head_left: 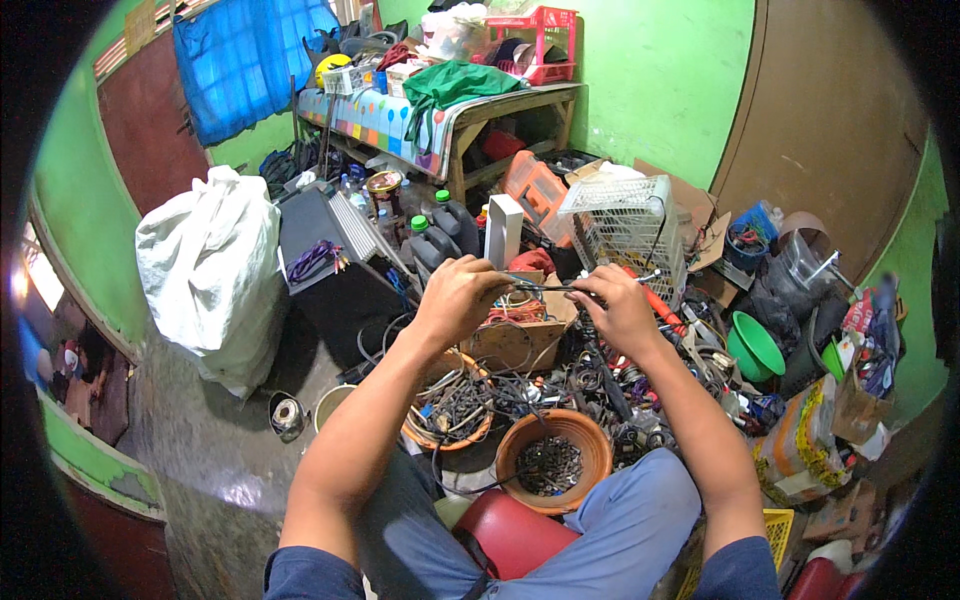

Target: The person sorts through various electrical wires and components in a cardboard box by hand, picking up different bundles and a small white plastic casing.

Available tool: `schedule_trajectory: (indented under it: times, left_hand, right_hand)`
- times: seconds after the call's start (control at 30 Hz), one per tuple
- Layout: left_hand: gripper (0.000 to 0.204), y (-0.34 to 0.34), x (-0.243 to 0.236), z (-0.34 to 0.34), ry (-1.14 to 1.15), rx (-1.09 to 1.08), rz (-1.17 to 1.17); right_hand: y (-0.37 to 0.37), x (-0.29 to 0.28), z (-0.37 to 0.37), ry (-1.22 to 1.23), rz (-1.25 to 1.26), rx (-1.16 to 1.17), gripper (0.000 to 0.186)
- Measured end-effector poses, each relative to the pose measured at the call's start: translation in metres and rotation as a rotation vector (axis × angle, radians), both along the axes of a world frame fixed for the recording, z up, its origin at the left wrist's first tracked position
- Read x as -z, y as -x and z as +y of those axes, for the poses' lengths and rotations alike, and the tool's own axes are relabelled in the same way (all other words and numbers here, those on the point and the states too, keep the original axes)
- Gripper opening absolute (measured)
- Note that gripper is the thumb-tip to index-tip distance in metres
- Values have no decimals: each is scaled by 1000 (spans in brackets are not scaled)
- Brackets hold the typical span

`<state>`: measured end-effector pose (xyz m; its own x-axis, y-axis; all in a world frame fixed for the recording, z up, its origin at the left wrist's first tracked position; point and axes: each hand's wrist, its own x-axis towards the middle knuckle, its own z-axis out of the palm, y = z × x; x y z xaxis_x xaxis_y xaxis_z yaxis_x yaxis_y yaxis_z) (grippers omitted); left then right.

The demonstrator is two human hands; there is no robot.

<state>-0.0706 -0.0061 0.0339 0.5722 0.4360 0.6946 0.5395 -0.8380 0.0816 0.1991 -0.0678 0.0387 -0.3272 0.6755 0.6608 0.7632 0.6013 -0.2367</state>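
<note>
A thin black cable (pixel 541 288) runs between my two hands, raised in front of me at chest height. My left hand (pixel 464 297) is closed on one stretch of it, fingers pinched together. The fingers of my right hand (pixel 613 303) pinch it a short way to the right. A loop of dark cable hangs down on the left toward my lap. Below my hands are a cardboard box (pixel 513 346) of coloured wires, an orange-brown tub (pixel 449 440) of tangled cables, and a terracotta-coloured pot (pixel 603 462) holding many small dark pieces.
A white sack (pixel 209 282) and a dark box-shaped appliance (pixel 331 267) stand to the left. Jerrycans with green caps (pixel 450 222), a white wire basket (pixel 622 232) and a green bowl (pixel 755 346) lie farther out. Loose cables and small parts cover the floor on the right. A loaded table (pixel 375 125) stands behind.
</note>
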Motion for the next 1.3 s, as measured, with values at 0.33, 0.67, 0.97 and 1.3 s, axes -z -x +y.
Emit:
schedule_trajectory:
  times: [0.33, 0.67, 0.97, 1.3]
  left_hand:
    - [11, -7, -21, -12, 276, -265, -86]
    - [11, -26, 2, -13, 611, 1, -353]
    - [16, -51, 48, 0, 1223, 579, -667]
    - [14, -53, 21, -9, 1247, 473, -558]
  right_hand:
    - [11, -1, 0, 78, 106, 16, 12]
    - [19, -2, 4, 375, 921, -231, 11]
    - [23, -10, 0, 463, 1232, -366, 13]
    - [10, -11, 1, 403, 1349, -234, 14]
